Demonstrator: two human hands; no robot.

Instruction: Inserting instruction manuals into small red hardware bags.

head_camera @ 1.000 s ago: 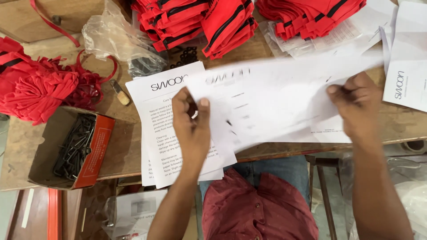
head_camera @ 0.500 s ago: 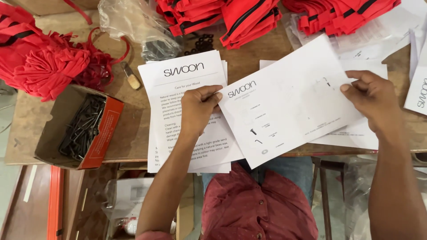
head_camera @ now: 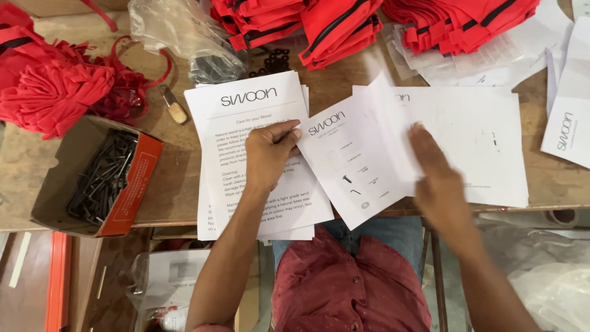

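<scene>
Wooden surface [head_camera: 344, 74] crowded: stacks of red fabric pieces [head_camera: 332, 21] along the far edge, a bunched red heap [head_camera: 52, 92] at far left, loose white sheets spread to the right

Folded white sheet [head_camera: 353, 163] lies tilted near the front edge, between the paper stack [head_camera: 246, 117] and a wider flat sheet [head_camera: 473, 141]. Left hand [head_camera: 267, 157] pinching the folded sheet's left corner between thumb and fingers, resting over the stack. Right hand [head_camera: 439, 181] blurred, fingers extended and apparently flat, pressing over the fold where both sheets overlap; exact finger spread hard to tell

Judgement on doing the fold well: keep the left pinch anchored at the corner so the sheet can't rotate, run the flat right palm along the crease in one pass, check edges line up before pressing hard; watch the front edge, part of the sheet overhangs

Containers, large to small:
- open cardboard box [head_camera: 92, 178], orange side, at front left corner, holding a pile of dark hex keys [head_camera: 101, 178]
- clear plastic bag [head_camera: 184, 34] behind the stack, crumpled, dark small parts inside, kind unclear
- loose black rings [head_camera: 273, 61] just beside the bag, on bare wood
</scene>
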